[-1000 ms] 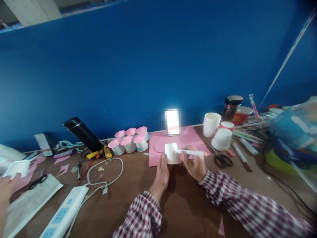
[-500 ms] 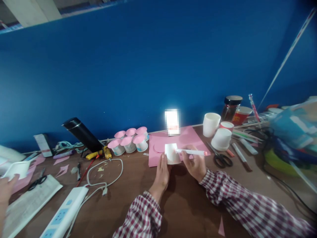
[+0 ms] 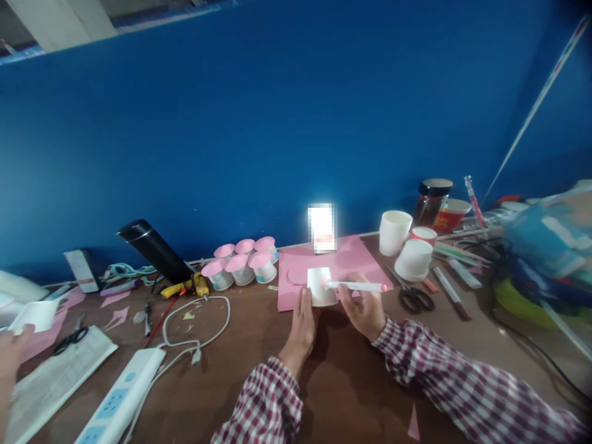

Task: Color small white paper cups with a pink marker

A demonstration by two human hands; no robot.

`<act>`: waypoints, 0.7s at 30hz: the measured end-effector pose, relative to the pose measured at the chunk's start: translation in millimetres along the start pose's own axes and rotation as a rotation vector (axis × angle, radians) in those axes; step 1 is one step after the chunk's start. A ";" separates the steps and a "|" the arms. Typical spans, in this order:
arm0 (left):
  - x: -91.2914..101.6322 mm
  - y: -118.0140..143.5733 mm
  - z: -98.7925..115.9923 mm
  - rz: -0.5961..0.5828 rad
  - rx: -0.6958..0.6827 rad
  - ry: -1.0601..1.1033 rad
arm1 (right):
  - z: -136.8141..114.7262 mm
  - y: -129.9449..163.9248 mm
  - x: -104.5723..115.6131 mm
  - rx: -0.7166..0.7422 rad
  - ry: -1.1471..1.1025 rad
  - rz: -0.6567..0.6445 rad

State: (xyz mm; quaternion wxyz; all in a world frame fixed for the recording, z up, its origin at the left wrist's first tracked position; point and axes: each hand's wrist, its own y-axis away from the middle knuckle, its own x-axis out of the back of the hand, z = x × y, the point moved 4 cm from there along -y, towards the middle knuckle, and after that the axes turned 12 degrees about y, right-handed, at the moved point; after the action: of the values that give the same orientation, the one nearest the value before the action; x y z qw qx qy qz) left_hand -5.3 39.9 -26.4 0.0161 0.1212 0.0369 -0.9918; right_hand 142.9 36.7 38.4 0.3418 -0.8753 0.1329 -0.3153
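Note:
My left hand (image 3: 303, 320) grips the near left side of a small white paper cup (image 3: 320, 285), which stands over the front of the pink paper sheets (image 3: 289, 300). Between the closed fingers of my right hand (image 3: 364, 308) lies a white marker (image 3: 358, 286) with a pinkish end. Its tip points left and meets the cup's side, or comes very near it; faint pink shows at that spot. A pink paper disc (image 3: 296, 275) lies partly behind the cup. Behind, a bright pixelated rectangle (image 3: 322, 228) stands against the blue wall.
Several cups with pink tops (image 3: 239, 265) stand left of the paper. White cups (image 3: 414, 259), scissors (image 3: 416, 299) and another marker (image 3: 448, 288) are on the right. A power strip (image 3: 121, 394) and white cable lie front left. Another person's hand (image 3: 12, 348) holds something white at the far left.
My hands, the cup and the marker stay almost in place; the marker tip has shifted very slightly. The other person's hand and white object at far left have moved a little.

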 end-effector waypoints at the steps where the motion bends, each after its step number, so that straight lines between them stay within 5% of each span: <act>1: 0.4 0.0 -0.1 0.018 0.019 0.009 | -0.1 -0.1 0.0 -0.001 0.001 0.001; 10: 3.0 -0.7 -5.6 0.117 0.121 0.046 | -0.5 -1.2 0.4 -0.009 0.011 0.007; 21: 4.6 -0.6 -10.7 0.092 0.121 0.033 | -1.3 -0.3 -0.8 -0.009 -0.029 -0.018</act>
State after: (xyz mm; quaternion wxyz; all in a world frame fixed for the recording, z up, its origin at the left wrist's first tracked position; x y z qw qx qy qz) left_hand -7.2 41.2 -37.8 0.0536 0.1398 -0.0286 -0.9883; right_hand 141.5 36.7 38.9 0.3367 -0.8825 0.1214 -0.3050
